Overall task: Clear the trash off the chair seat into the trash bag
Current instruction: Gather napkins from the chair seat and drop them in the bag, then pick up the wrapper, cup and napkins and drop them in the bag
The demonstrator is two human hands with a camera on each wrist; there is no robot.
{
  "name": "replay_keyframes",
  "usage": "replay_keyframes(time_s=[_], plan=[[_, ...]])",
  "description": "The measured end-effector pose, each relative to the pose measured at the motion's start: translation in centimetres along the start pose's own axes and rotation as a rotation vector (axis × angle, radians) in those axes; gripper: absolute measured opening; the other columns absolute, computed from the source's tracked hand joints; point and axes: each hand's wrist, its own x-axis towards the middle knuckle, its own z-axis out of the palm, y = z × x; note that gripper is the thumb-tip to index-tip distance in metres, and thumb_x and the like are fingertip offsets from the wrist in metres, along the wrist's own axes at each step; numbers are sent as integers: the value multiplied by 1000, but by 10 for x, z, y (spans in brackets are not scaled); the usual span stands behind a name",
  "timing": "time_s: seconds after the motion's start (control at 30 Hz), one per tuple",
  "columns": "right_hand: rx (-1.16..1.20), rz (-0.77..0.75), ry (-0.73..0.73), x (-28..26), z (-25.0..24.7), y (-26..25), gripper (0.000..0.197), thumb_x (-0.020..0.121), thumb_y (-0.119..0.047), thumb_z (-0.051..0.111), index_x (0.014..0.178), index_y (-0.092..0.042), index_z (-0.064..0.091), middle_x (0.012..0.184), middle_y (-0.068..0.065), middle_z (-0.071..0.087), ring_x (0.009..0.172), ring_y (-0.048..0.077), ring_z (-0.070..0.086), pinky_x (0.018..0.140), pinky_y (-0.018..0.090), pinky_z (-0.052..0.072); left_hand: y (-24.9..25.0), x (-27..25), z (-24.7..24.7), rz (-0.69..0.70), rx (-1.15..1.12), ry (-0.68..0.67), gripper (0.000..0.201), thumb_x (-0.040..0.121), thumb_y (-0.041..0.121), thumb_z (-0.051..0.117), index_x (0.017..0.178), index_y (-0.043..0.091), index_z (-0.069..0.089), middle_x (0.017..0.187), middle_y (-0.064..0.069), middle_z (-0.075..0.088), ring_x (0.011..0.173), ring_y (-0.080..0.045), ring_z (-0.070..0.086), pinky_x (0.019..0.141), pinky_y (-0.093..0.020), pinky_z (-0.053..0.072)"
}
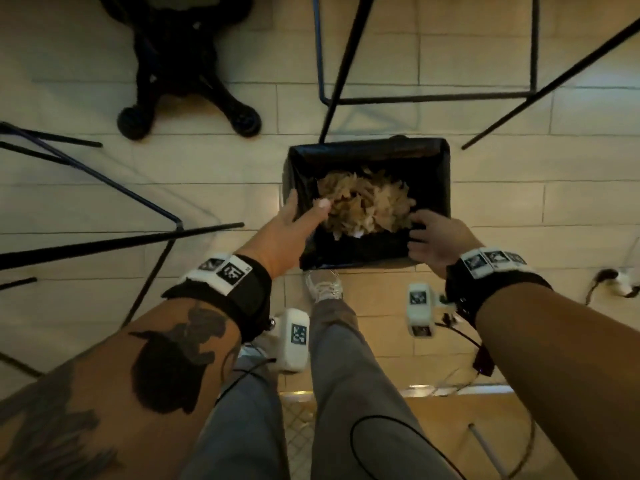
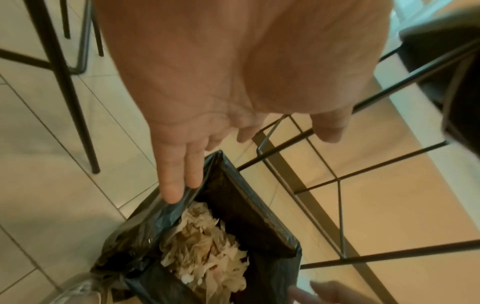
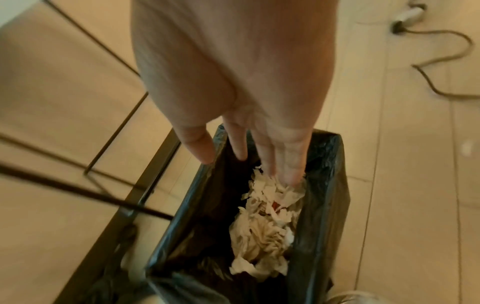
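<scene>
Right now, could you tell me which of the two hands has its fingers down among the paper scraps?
The right hand: its fingertips reach the paper scraps, while the left hand only touches the trash bag rim.

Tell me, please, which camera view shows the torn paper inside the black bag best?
The head view: it looks straight down into the trash bag, so the whole torn paper pile shows. The right wrist view shows most of it, under the right hand. The left wrist view shows it obliquely, partly behind the rim.

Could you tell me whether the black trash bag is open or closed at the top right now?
Open. The trash bag has its mouth spread wide, so the torn paper scraps inside show from above.
</scene>
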Motion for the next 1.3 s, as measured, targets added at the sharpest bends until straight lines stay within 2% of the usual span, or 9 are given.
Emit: replay_keyframes(time_s=[0.13,0.2,0.3,0.43,0.6,0.8,1.03,1.13,1.3], plan=[[-187,31,-105,-49,16,10,13,96,-11,55,84,-14,57,51,2,58,40,14,56,40,21,43,-7,-77,-45,128,75,50,79,88,61,67,156,33,40,157,5,49,133,-10,54,116,-36,44],[-435,-60,-54,-76,29,15,13,101,-12,55,91,-13,64,68,11,66,55,24,62,53,26,46,-10,-127,-73,175,111,98,59,88,57,70,141,36,55,135,11,63,112,4,63,101,-17,49],[-681,-176,-136,-123,58,13,16,96,-23,65,109,-15,69,92,16,69,79,37,66,75,45,52,-20,-206,-114,251,73,161,59,81,65,71,134,41,58,131,12,67,115,-5,67,102,-35,56],[-986,-568,-249,-143,102,-10,76,36,-89,72,97,-42,75,99,0,77,90,29,73,83,53,60,-36,-309,-163,421,62,302,49,90,54,72,135,41,59,132,23,63,115,1,64,99,-30,57],[-1228,-908,-484,-369,251,-54,11,95,-37,62,103,-41,67,101,-10,72,95,15,68,91,46,54,-73,-401,-208,600,-3,804,31,88,48,75,118,41,68,110,17,70,106,-2,67,87,-24,57],[-1354,-1350,-582,-462,405,-84,55,90,-47,67,140,-38,46,129,-9,55,92,1,59,73,18,44,-123,-422,-261,438,109,1226,61,76,60,74,129,39,52,138,8,50,125,-7,50,103,-31,50],[-1616,-1529,-457,-461,537,-91,123,61,-68,81,157,-49,7,170,7,-12,155,38,1,122,58,19,-128,-398,-282,105,199,1057,115,61,79,78,151,62,9,169,13,-20,160,-31,-7,126,-58,17],[-1775,-1518,-414,-453,548,-87,118,63,-67,80,156,-51,9,169,6,-16,155,40,-5,122,61,15,-126,-388,-286,48,255,1028,104,67,79,74,153,58,19,172,3,-8,159,-30,3,126,-49,19],[-1871,-1637,-329,-448,540,-88,74,76,-57,73,143,-42,45,145,9,38,138,36,33,106,51,40,-133,-376,-286,53,289,1081,65,80,59,75,137,43,48,151,-2,40,139,-25,41,111,-37,42]])
